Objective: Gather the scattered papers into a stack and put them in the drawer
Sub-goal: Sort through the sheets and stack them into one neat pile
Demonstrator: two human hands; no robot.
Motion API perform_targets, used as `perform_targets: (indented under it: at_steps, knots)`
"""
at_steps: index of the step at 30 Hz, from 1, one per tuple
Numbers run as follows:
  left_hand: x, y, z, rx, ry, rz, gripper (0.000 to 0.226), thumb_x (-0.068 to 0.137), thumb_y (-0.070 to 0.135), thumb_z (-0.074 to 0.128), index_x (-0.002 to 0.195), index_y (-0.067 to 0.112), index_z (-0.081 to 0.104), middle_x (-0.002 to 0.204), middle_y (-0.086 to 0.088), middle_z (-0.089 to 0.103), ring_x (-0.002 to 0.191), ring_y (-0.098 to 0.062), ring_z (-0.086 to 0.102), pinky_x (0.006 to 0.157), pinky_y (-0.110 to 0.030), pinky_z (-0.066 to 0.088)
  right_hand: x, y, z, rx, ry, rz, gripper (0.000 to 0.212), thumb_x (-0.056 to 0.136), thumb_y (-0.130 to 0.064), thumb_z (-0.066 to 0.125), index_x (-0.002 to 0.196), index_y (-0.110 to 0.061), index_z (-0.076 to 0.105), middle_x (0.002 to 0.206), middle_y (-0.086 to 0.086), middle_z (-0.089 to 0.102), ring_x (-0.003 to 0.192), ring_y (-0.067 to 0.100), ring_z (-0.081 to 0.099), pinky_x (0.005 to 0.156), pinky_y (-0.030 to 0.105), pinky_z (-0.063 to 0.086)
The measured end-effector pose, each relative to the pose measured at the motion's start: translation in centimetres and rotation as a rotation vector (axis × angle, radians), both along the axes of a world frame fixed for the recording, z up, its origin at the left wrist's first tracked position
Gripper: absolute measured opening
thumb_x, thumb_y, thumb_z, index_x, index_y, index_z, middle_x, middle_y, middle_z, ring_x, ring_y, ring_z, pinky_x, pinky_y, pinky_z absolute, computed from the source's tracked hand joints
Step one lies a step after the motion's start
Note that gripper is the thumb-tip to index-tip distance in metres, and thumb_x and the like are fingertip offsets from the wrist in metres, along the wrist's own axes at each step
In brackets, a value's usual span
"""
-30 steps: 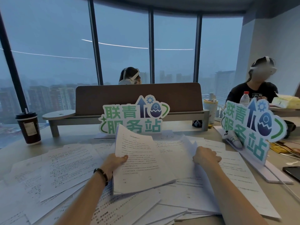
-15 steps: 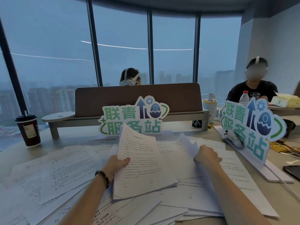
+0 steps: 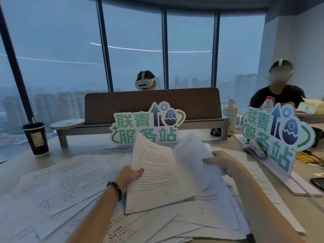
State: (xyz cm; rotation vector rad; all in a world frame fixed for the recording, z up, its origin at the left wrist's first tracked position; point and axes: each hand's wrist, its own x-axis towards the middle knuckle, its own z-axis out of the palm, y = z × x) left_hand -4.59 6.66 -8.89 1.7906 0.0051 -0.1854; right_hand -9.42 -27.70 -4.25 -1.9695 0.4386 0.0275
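My left hand (image 3: 128,176) grips the left edge of a thick paper stack (image 3: 157,174), tilted up off the table in the middle of the view. My right hand (image 3: 222,162) pinches a loose printed sheet (image 3: 194,160) lifted just to the right of the stack. Scattered papers (image 3: 73,181) with printed text cover the table on the left, beneath the stack and on the right. No drawer is in view.
A dark coffee cup (image 3: 36,138) stands at the far left. Two green-lettered signs (image 3: 147,126) (image 3: 275,132) stand behind and right of the papers. A brown desk divider (image 3: 152,102), a black phone (image 3: 318,183), bottles and two seated people lie beyond.
My right hand has taken hold of a sheet and raised it off the pile. The stack in my left hand has tilted up more.
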Motion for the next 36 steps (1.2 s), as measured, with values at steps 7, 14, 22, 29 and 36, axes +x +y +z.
perform_targets:
  at_steps: [7,14,22,29,36]
  knots:
    - [0.0,-0.3,0.0,0.044,-0.003,0.028,0.028,0.093,0.016,0.065,0.116,0.000,0.066,0.111,-0.019,0.070,0.092,-0.032,0.067,0.075,-0.034,0.055,-1.1,1.5,3.7,0.338,-0.134,0.015,0.047,0.081,-0.019,0.080,0.122,-0.006,0.060,0.111,0.018,0.069,0.093,0.034,0.071,0.079,0.045,0.061]
    - [0.0,-0.3,0.1,0.005,-0.001,0.020,0.029,0.093,0.011,0.064,0.118,-0.002,0.064,0.112,-0.020,0.069,0.099,-0.035,0.067,0.087,-0.040,0.054,-2.1,3.7,9.6,0.434,-0.304,0.125,0.038,0.087,-0.023,0.073,0.119,-0.007,0.063,0.105,0.016,0.069,0.075,0.027,0.073,0.054,0.034,0.059]
    - [-0.6,0.3,1.0,-0.133,0.012,0.046,0.030,0.093,0.009,0.063,0.120,-0.005,0.061,0.116,-0.017,0.067,0.102,-0.033,0.065,0.092,-0.042,0.052,-2.1,4.7,11.9,0.624,-0.449,0.230,0.032,0.086,-0.020,0.071,0.116,-0.010,0.064,0.095,0.011,0.075,0.069,0.024,0.074,0.057,0.035,0.060]
    - [-0.6,0.7,1.6,-0.360,0.038,-0.023,0.031,0.097,0.016,0.056,0.122,-0.002,0.061,0.106,-0.019,0.072,0.082,-0.027,0.073,0.062,-0.032,0.060,0.2,3.4,6.5,0.289,-0.309,-0.092,0.036,0.087,-0.020,0.074,0.120,-0.007,0.065,0.113,0.006,0.069,0.098,0.025,0.064,0.079,0.037,0.053]
    - [-1.5,0.2,2.5,-0.189,-0.020,-0.116,0.043,0.092,0.049,0.056,0.112,0.013,0.069,0.103,-0.010,0.076,0.090,-0.029,0.074,0.071,-0.038,0.060,0.3,4.1,2.6,0.194,-0.076,-0.133,0.051,0.087,-0.003,0.071,0.135,-0.008,0.055,0.110,0.008,0.057,0.095,0.031,0.051,0.090,0.048,0.047]
